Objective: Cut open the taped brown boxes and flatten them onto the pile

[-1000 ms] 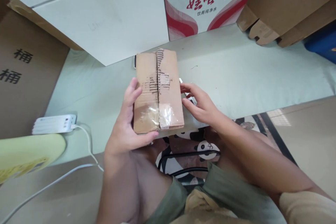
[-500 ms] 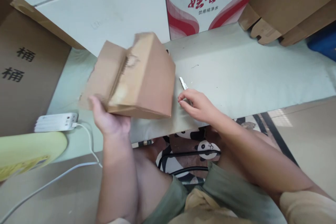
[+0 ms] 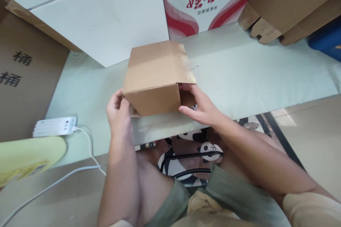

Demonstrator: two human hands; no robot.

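Observation:
A small brown cardboard box (image 3: 156, 72) is held over the near edge of a pale green table (image 3: 239, 74). My left hand (image 3: 118, 111) grips its lower left corner, thumb on the front face. My right hand (image 3: 201, 106) holds the lower right corner, with fingers curled at an opening in the box's right side. A plain, untaped face of the box points up.
A large white carton (image 3: 98, 17) and a red-and-white printed carton (image 3: 210, 0) stand behind the box. Brown cartons (image 3: 287, 3) lie at the back right, another brown carton (image 3: 23, 78) at the left. A white power strip (image 3: 54, 126) with its cable lies near the left edge.
The box was turned over: its taped, torn seam faced up, my left hand swung it left, and now a plain face is up. My right hand left the table and took the box's right side.

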